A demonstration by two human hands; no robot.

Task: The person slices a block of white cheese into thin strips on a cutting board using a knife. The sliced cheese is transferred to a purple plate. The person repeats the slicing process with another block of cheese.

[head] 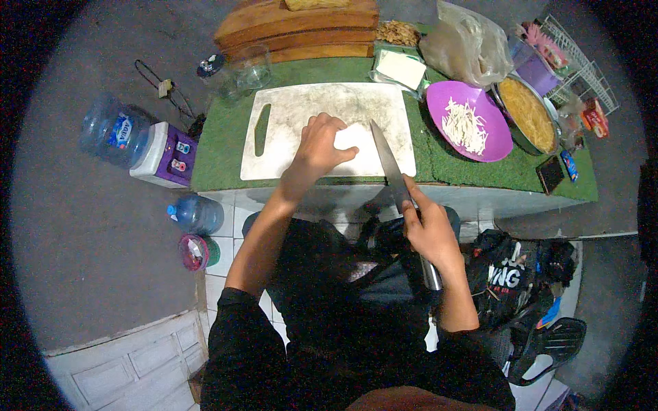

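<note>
My left hand rests over a white food block, its fingers and thumb around the left side of it. The block lies on a stained white plastic cutting board with a slot handle at its left. In my right hand is a long kitchen knife, held by the handle near the board's front right corner. The blade points away from me, its tip over the board just right of the block. To the right of the board, a purple bowl holds thin white strips.
Beyond the bowl stands a metal pot of yellowish food. Behind the board are a clear glass, a plastic box with a white slab on it, a plastic bag and a wooden piece. A water dispenser stands left.
</note>
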